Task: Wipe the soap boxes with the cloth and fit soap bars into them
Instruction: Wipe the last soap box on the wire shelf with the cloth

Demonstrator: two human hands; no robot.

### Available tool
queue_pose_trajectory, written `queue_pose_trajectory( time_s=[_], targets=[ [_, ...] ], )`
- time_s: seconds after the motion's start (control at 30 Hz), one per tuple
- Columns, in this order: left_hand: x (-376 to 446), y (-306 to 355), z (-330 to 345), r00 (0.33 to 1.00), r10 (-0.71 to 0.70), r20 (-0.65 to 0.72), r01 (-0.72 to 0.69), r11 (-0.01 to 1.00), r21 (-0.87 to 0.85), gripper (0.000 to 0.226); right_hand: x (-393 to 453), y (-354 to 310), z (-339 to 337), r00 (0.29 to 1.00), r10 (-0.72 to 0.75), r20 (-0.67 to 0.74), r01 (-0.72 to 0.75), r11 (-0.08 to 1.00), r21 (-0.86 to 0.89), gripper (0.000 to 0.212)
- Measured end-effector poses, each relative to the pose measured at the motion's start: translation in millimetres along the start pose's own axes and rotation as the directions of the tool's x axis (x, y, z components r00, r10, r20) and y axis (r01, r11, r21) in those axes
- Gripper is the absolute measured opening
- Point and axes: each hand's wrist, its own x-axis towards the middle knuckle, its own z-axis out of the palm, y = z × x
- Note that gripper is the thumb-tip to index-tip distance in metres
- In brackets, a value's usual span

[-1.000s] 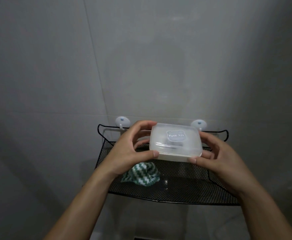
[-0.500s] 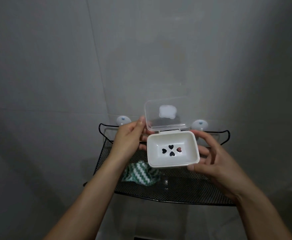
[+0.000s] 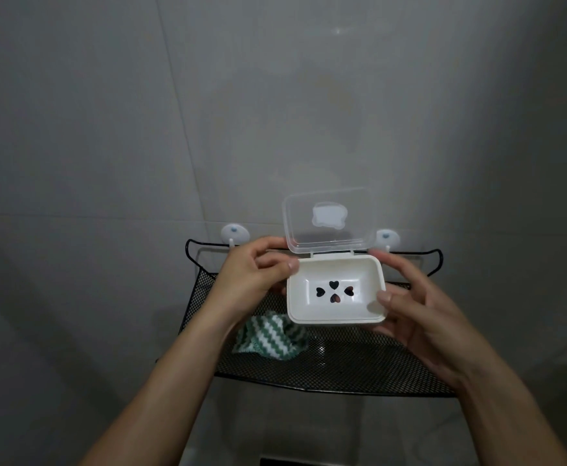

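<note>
Soap box (image 3: 336,294) open and held over the mesh shelf (image 3: 342,371) — both hands gripping it.

I read the left hand (image 3: 252,277) as curled round the left end wall, the right hand (image 3: 416,307) round the right. The box looks light, stiff and smooth — likely slippery; the clear lid (image 3: 327,220) stands up on thin hinges, so I would hold the base walls. Cloth (image 3: 268,338) lies on the shelf below.
</note>
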Motion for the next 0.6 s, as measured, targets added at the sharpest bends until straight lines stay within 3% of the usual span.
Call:
queue_pose_trajectory(
  time_s=[0.17, 0.23, 0.3, 0.37, 0.4, 0.47, 0.6],
  targets=[
    [5.8, -6.2, -13.0, 0.992, -0.106, 0.072, 0.101, 0.992, 0.073, 0.021, -0.2, 0.6, -3.8, 0.994, 0.071, -0.083, -0.068, 0.997, 0.044, 0.052],
    [8.3, -10.8, -23.5, 0.985, -0.141, 0.1, 0.105, 0.948, 0.302, 0.024, -2.1, 0.2, -7.1, 0.991, 0.082, -0.109, -0.075, 0.995, 0.063, 0.05],
    [8.2, -16.5, -29.7, 0.946, -0.223, 0.234, -0.01, 0.702, 0.712, 0.027, -3.1, 0.4, -10.2, 0.986, 0.087, -0.14, -0.075, 0.993, 0.085, 0.05],
    [4.3, -23.8, -24.0, 0.864, -0.401, 0.304, -0.121, 0.42, 0.899, 0.038, -2.9, 0.7, -11.0, 0.984, 0.09, -0.151, -0.075, 0.992, 0.101, 0.051],
    [1.8, -27.9, -19.1, 0.838, -0.457, 0.297, -0.143, 0.341, 0.929, 0.043, -2.3, 0.9, -10.5, 0.985, 0.09, -0.15, -0.075, 0.992, 0.103, 0.051],
    [-0.3, -35.6, -11.3, 0.838, -0.471, 0.274, -0.153, 0.279, 0.948, 0.048, -1.8, 1.0, -9.5, 0.985, 0.089, -0.15, -0.074, 0.992, 0.104, 0.051],
    [3.2, -32.2, -16.8, 0.909, -0.367, 0.199, -0.079, 0.316, 0.945, 0.028, -4.0, 0.2, -9.7, 0.985, 0.077, -0.154, -0.06, 0.992, 0.108, 0.049]
  ],
)
